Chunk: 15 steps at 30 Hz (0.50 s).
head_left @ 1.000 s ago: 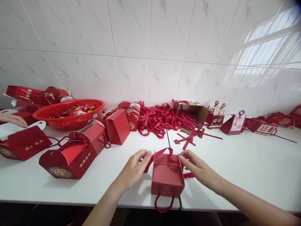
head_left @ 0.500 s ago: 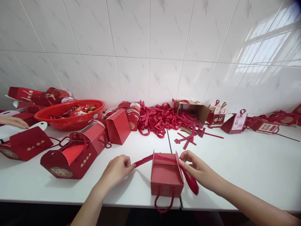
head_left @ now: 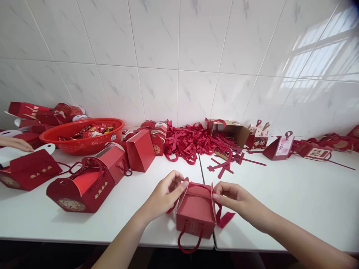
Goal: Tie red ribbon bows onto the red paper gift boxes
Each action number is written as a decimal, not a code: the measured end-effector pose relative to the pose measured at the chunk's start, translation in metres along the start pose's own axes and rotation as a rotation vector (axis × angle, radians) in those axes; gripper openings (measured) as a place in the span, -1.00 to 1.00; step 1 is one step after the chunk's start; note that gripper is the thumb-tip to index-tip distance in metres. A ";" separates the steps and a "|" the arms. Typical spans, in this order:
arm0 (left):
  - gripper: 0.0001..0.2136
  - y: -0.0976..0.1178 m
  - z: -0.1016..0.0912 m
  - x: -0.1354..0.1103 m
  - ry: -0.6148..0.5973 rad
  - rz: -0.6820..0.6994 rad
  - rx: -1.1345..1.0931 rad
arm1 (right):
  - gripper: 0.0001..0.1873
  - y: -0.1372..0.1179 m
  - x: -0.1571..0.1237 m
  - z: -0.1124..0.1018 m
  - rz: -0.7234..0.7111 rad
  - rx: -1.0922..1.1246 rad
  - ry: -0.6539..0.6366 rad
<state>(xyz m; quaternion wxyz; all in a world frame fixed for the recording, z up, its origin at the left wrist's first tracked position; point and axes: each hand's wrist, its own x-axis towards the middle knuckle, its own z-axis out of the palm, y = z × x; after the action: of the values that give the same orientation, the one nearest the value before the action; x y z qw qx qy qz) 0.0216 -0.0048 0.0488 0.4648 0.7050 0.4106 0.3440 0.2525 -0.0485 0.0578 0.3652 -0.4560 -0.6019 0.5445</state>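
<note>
A small red gift box (head_left: 196,209) stands at the table's front edge with a rope handle (head_left: 190,248) hanging from its near face. A red ribbon (head_left: 226,219) runs across the box top between its two raised side flaps, its tails hanging out on both sides. My left hand (head_left: 168,192) is closed in a pinch at the top of the left flap, where the ribbon comes through. On the other side, my right hand (head_left: 234,200) pinches the ribbon against the right flap. Fingers hide the exact grip on both sides.
Behind lies a heap of red ribbons (head_left: 190,142) beside an open cardboard box (head_left: 235,132). Other red gift boxes (head_left: 81,190) stand left and right. A red basket (head_left: 75,145) holds wrapped sweets. Another person's hand (head_left: 17,143) shows at the far left.
My left hand has moved right and up from the stretched ribbon to the box's left flap. The ribbon's tail on the right has shortened, and the box has shifted slightly left.
</note>
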 end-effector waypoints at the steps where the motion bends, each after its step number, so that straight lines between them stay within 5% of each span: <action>1: -0.76 0.001 0.001 0.000 -0.007 -0.016 -0.013 | -0.66 0.001 0.001 0.000 0.006 0.048 0.007; 8: -0.73 -0.006 0.007 0.005 -0.025 -0.071 0.079 | -0.60 0.001 0.004 0.000 0.160 0.341 0.014; 15: -0.83 -0.017 0.039 -0.005 0.214 -0.048 -0.039 | -0.59 0.009 0.018 0.007 0.096 0.083 0.117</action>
<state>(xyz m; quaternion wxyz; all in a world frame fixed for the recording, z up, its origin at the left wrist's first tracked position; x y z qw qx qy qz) 0.0491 -0.0200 0.0199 0.4400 0.6449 0.4681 0.4139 0.2419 -0.0342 0.0471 0.3917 -0.4997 -0.5337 0.5586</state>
